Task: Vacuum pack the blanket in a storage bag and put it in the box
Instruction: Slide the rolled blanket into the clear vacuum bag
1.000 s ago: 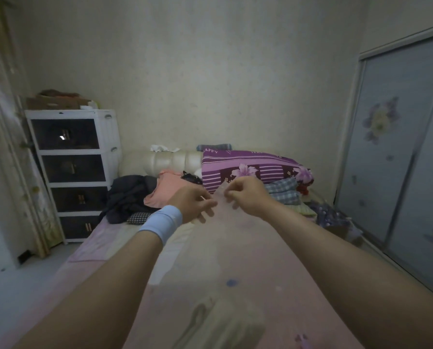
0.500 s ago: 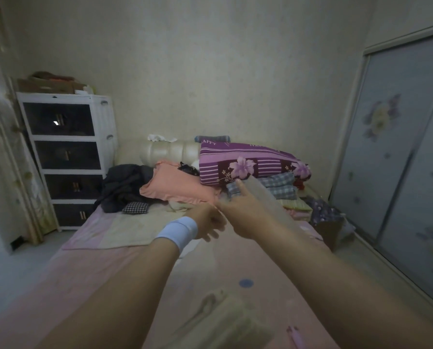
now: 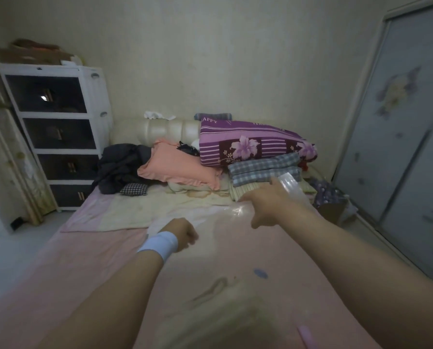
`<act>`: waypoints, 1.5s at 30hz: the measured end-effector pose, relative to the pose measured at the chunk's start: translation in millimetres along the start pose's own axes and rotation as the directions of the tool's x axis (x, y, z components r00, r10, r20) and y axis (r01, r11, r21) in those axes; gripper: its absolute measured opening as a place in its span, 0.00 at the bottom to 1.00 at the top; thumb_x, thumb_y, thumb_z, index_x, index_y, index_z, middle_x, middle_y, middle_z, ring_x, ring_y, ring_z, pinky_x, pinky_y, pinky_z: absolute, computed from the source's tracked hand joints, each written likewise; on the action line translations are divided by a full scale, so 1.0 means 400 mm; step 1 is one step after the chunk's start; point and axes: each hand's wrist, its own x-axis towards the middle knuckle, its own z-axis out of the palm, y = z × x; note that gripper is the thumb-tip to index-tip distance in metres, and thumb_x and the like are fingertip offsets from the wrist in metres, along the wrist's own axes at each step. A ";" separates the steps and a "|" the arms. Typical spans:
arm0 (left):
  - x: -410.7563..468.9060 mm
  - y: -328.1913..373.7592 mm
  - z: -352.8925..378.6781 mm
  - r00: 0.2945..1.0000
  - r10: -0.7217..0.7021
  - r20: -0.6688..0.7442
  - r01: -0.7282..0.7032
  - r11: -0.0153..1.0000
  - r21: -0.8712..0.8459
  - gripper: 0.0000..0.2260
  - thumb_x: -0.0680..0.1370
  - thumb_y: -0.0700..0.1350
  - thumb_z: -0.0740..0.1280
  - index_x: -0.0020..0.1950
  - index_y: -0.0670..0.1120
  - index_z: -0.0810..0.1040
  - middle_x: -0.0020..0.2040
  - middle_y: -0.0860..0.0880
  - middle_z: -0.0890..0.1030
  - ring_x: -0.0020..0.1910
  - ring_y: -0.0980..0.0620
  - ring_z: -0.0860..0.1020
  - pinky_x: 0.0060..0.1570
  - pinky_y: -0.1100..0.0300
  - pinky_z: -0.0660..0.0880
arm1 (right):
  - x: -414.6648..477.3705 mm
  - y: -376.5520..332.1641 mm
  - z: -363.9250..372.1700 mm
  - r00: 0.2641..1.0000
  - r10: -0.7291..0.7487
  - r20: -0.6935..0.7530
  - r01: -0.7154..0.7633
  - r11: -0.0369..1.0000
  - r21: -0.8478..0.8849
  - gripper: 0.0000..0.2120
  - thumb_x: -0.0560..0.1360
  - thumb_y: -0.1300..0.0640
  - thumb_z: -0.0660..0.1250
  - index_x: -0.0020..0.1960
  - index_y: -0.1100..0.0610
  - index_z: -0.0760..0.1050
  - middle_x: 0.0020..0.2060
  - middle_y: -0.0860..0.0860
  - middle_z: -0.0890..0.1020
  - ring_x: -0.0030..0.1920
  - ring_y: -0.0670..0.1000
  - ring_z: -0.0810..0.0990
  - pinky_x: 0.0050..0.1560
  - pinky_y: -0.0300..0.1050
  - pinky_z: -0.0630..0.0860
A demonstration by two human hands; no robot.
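A clear plastic storage bag [image 3: 231,214] is spread over the pink bed, hard to see except for glare and a blue round spot [image 3: 260,273]. My right hand [image 3: 269,204] grips the bag's far edge near the folded plaid cloths, and a strip of plastic rises above its fingers. My left hand [image 3: 184,235], white wristband on the wrist, is lower and to the left, with fingers curled on the bag's edge. A cream folded blanket [image 3: 223,321] lies blurred at the bottom centre. An open cardboard box [image 3: 332,210] stands on the floor right of the bed.
At the head of the bed lie a purple floral quilt [image 3: 255,144], plaid cloths [image 3: 263,170], a peach pillow [image 3: 177,167] and dark clothes [image 3: 121,167]. A white drawer unit [image 3: 57,137] stands left, a sliding wardrobe door [image 3: 409,152] right. A pink object [image 3: 306,336] lies near the blanket.
Both hands have dropped from chest height towards the bed and moved apart, the right going far right, the left down and left. The bag has come down flat over the bed.
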 end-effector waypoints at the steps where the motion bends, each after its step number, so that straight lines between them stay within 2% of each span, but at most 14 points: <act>1: 0.035 0.008 -0.007 0.999 0.019 -0.038 -0.018 1.000 0.022 0.14 0.77 0.33 0.63 0.56 0.45 0.84 0.50 0.49 0.85 0.47 0.52 0.84 0.50 0.60 0.79 | 0.023 0.014 0.015 0.999 0.027 -0.030 -0.027 0.999 -0.024 0.25 0.71 0.49 0.74 0.67 0.42 0.75 0.59 0.45 0.82 0.65 0.51 0.76 0.75 0.56 0.53; 4: 0.104 0.047 -0.041 0.984 0.053 -0.172 -0.045 0.998 0.049 0.14 0.78 0.36 0.63 0.57 0.49 0.83 0.55 0.49 0.84 0.52 0.49 0.82 0.56 0.60 0.75 | 0.069 0.050 0.050 0.973 0.088 -0.215 -0.110 0.989 -0.095 0.12 0.74 0.57 0.68 0.55 0.45 0.81 0.46 0.45 0.84 0.52 0.50 0.81 0.68 0.52 0.62; 9: 0.115 0.076 -0.104 0.893 0.106 -0.437 -0.074 0.993 0.090 0.14 0.76 0.40 0.65 0.58 0.50 0.83 0.55 0.48 0.83 0.54 0.45 0.80 0.59 0.57 0.74 | 0.090 0.066 0.089 0.882 0.052 -0.469 -0.130 0.982 -0.135 0.11 0.71 0.63 0.65 0.41 0.49 0.82 0.32 0.47 0.81 0.35 0.52 0.78 0.56 0.52 0.67; 15: 0.051 0.054 -0.036 0.999 0.036 -0.025 -0.035 0.999 0.018 0.09 0.77 0.42 0.66 0.50 0.52 0.85 0.39 0.49 0.85 0.37 0.51 0.84 0.39 0.57 0.82 | 0.020 0.088 0.209 0.816 -0.071 -0.574 0.087 0.996 0.000 0.07 0.64 0.61 0.79 0.38 0.51 0.85 0.37 0.50 0.79 0.31 0.55 0.76 0.40 0.48 0.72; 19: 0.036 0.015 0.128 0.985 -0.001 0.173 0.002 1.000 -0.007 0.09 0.78 0.42 0.68 0.56 0.45 0.84 0.46 0.46 0.85 0.42 0.50 0.85 0.40 0.55 0.83 | -0.055 0.067 0.299 0.992 -0.048 -0.112 0.071 0.975 0.211 0.17 0.71 0.50 0.76 0.59 0.45 0.83 0.52 0.46 0.81 0.51 0.53 0.81 0.50 0.45 0.74; 22: 0.013 0.017 0.257 0.941 -0.030 0.337 0.093 0.980 -0.174 0.09 0.77 0.39 0.68 0.55 0.40 0.83 0.49 0.43 0.84 0.45 0.47 0.85 0.44 0.49 0.83 | -0.100 0.049 0.352 0.969 -0.058 0.241 -0.003 0.969 0.246 0.20 0.67 0.49 0.77 0.58 0.46 0.83 0.50 0.45 0.85 0.52 0.50 0.82 0.50 0.41 0.75; 24: -0.007 0.027 0.323 0.860 -0.035 0.508 0.170 0.960 -0.222 0.10 0.78 0.39 0.68 0.57 0.38 0.82 0.52 0.43 0.84 0.51 0.45 0.84 0.49 0.45 0.81 | -0.125 0.039 0.390 0.852 -0.091 0.516 -0.053 0.965 0.258 0.18 0.65 0.49 0.80 0.53 0.52 0.85 0.43 0.49 0.85 0.43 0.51 0.82 0.47 0.46 0.79; 26: -0.025 0.034 0.385 0.700 -0.047 0.712 0.255 0.949 -0.188 0.14 0.78 0.38 0.68 0.63 0.41 0.79 0.57 0.44 0.83 0.57 0.43 0.81 0.55 0.43 0.78 | -0.152 0.020 0.436 0.562 -0.181 0.807 -0.136 0.942 0.307 0.14 0.70 0.49 0.78 0.53 0.54 0.85 0.45 0.50 0.86 0.40 0.52 0.82 0.46 0.48 0.79; 28: -0.035 0.037 0.443 0.512 -0.066 0.856 0.275 0.957 -0.090 0.20 0.78 0.38 0.68 0.70 0.45 0.73 0.58 0.47 0.82 0.60 0.44 0.79 0.60 0.44 0.75 | -0.174 -0.014 0.483 0.282 -0.253 0.925 -0.290 0.897 0.334 0.10 0.76 0.45 0.71 0.52 0.49 0.83 0.49 0.47 0.87 0.44 0.51 0.84 0.55 0.47 0.76; 29: -0.036 0.037 0.465 0.444 -0.074 0.893 0.242 0.970 -0.040 0.22 0.78 0.39 0.68 0.72 0.47 0.71 0.59 0.49 0.81 0.61 0.46 0.77 0.63 0.45 0.74 | -0.176 -0.028 0.513 0.271 -0.275 0.922 -0.345 0.867 0.360 0.12 0.76 0.42 0.69 0.53 0.48 0.82 0.49 0.44 0.87 0.46 0.50 0.85 0.61 0.50 0.74; 31: -0.027 0.031 0.505 0.419 -0.091 0.904 0.198 0.980 0.007 0.22 0.79 0.41 0.68 0.73 0.48 0.70 0.63 0.50 0.80 0.63 0.48 0.77 0.66 0.47 0.72 | -0.163 -0.046 0.582 0.489 -0.248 0.836 -0.377 0.804 0.459 0.15 0.75 0.44 0.70 0.55 0.52 0.84 0.49 0.46 0.87 0.48 0.50 0.86 0.63 0.55 0.76; 34: -0.004 0.002 0.551 0.592 -0.108 0.799 0.260 0.964 -0.062 0.18 0.79 0.40 0.66 0.69 0.46 0.75 0.60 0.46 0.81 0.60 0.47 0.80 0.58 0.52 0.77 | -0.142 -0.073 0.664 0.771 -0.140 0.621 -0.298 0.783 0.546 0.14 0.75 0.51 0.71 0.57 0.56 0.85 0.54 0.52 0.86 0.49 0.51 0.84 0.57 0.49 0.81; 39: 0.059 -0.088 0.663 0.906 -0.133 0.403 0.122 0.991 0.053 0.16 0.80 0.44 0.62 0.68 0.53 0.75 0.68 0.49 0.76 0.63 0.48 0.76 0.64 0.53 0.72 | -0.116 -0.144 0.830 0.804 -0.138 0.578 -0.233 0.821 0.521 0.17 0.77 0.57 0.65 0.64 0.49 0.80 0.65 0.49 0.80 0.64 0.51 0.78 0.66 0.45 0.73; 45: 0.126 -0.243 0.893 0.944 -0.170 0.283 0.113 0.972 0.207 0.30 0.82 0.59 0.54 0.78 0.60 0.40 0.79 0.49 0.37 0.78 0.41 0.41 0.74 0.39 0.52 | -0.070 -0.275 1.042 0.864 -0.130 0.487 -0.187 0.816 0.548 0.29 0.79 0.53 0.63 0.78 0.45 0.62 0.80 0.52 0.57 0.79 0.55 0.57 0.77 0.54 0.59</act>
